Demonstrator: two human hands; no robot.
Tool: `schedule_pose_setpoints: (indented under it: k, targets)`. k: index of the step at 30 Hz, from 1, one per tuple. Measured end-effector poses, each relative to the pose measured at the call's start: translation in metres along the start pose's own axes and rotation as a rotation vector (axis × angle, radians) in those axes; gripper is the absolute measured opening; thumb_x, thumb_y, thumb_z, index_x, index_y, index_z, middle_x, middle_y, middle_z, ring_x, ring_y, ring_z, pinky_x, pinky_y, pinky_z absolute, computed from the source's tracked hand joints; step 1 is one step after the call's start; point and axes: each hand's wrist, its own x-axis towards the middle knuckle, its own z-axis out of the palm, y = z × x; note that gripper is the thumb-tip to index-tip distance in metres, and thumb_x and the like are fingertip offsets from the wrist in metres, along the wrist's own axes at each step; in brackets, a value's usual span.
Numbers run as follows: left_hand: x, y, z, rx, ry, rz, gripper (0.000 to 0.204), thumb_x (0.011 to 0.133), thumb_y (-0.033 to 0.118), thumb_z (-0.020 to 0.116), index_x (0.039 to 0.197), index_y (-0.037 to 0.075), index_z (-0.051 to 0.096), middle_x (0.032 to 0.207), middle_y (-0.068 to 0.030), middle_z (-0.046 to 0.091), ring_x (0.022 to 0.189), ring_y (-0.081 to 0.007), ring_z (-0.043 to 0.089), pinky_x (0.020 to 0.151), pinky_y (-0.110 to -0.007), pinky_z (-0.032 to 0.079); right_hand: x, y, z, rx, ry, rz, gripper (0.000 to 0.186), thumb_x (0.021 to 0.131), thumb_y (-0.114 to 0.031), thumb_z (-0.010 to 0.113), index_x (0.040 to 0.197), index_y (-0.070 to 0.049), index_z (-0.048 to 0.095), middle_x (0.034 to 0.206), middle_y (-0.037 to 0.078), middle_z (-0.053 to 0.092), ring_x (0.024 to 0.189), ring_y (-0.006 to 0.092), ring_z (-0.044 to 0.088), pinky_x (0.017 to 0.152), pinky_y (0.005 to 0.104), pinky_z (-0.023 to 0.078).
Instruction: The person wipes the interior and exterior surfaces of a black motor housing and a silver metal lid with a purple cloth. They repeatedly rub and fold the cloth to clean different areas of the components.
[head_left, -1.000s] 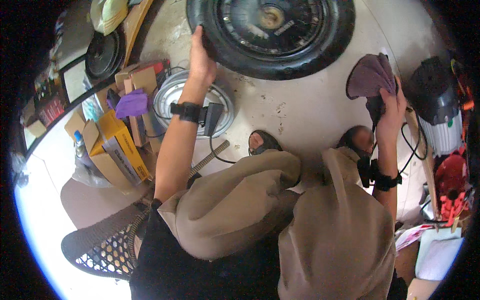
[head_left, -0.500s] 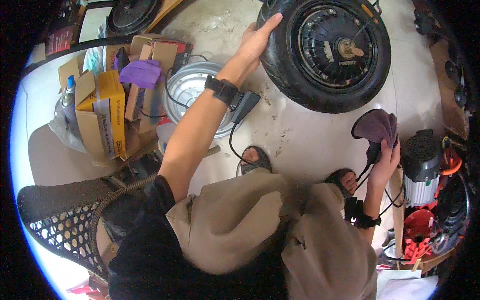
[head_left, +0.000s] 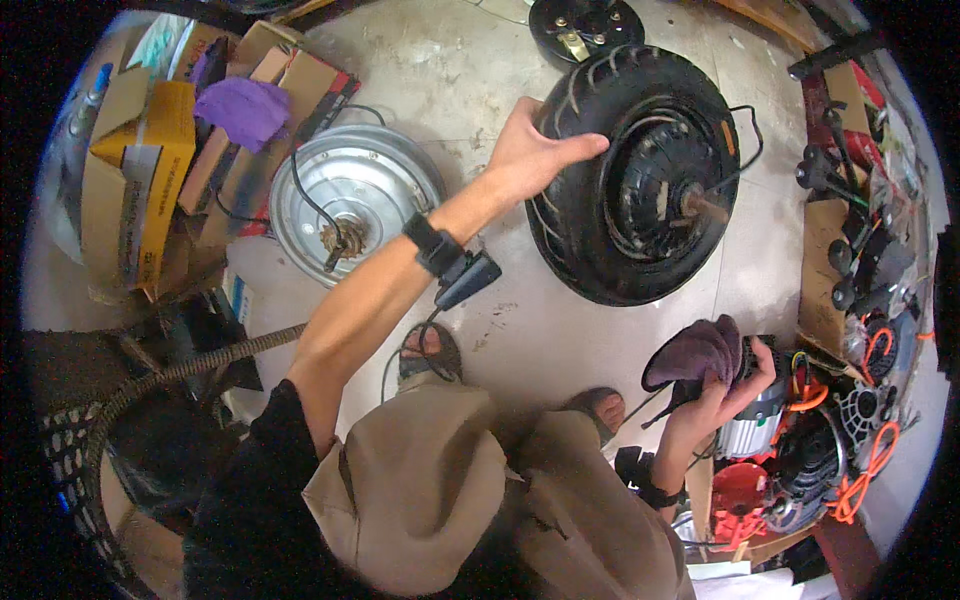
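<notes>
A black hub motor wheel point(head_left: 572, 225) with a treaded tyre stands tilted on the floor in front of me. My left hand point(head_left: 540, 155) grips its left side, thumb across the tread and the fingers hidden behind the tyre. A short axle and a black cable stick out of the hub's right side. In my right hand point(head_left: 712, 408) is a dark purple cloth point(head_left: 700, 355), bunched above the fingers and apart from the wheel. Left of my left forearm lies a silver hub motor point(head_left: 385, 175) with a rusty sprocket-like centre and a dark cable.
Cardboard boxes point(head_left: 165, 180) with a bright purple cloth point(head_left: 243, 110) stand at the left. A round black part point(head_left: 585, 25) lies behind the wheel. Motors, a red metal part point(head_left: 740, 495) and orange cables point(head_left: 868, 470) crowd the right. My sandalled feet are on the floor below.
The view has shifted, and the wheel now appears lower and turned, showing more tread. My left hand stays on the tyre. My right hand still holds the dark purple cloth, its fingers spread somewhat differently.
</notes>
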Motion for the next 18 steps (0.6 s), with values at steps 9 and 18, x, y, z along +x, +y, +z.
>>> schedule_pose_setpoints:
  k: [9, 18]
  targets:
    - [-0.096, 0.073, 0.055, 0.022, 0.082, 0.136, 0.079, 0.062, 0.033, 0.086, 0.112, -0.006, 0.038, 0.097, -0.0264, 0.060, 0.091, -0.0398, 0.063, 0.082, -0.043, 0.051, 0.051, -0.087, 0.064, -0.153, -0.355, -0.077, 0.060, 0.082, -0.011, 0.069, 0.135, 0.001, 0.045, 0.122, 0.013, 0.055, 0.115, 0.0216, 0.052, 0.102, 0.0336, 0.039]
    - [-0.157, 0.068, 0.112, -0.126, -0.238, 0.767, 0.094, 0.077, 0.030, 0.074, 0.142, -0.009, 0.018, 0.138, -0.0346, 0.030, 0.129, -0.0480, 0.036, 0.111, -0.046, 0.031, 0.090, -0.121, 0.004, -0.478, -0.544, 0.234, 0.066, 0.099, -0.044, 0.049, 0.147, 0.000, 0.033, 0.141, 0.015, 0.045, 0.127, 0.0229, 0.047, 0.110, 0.0346, 0.034]
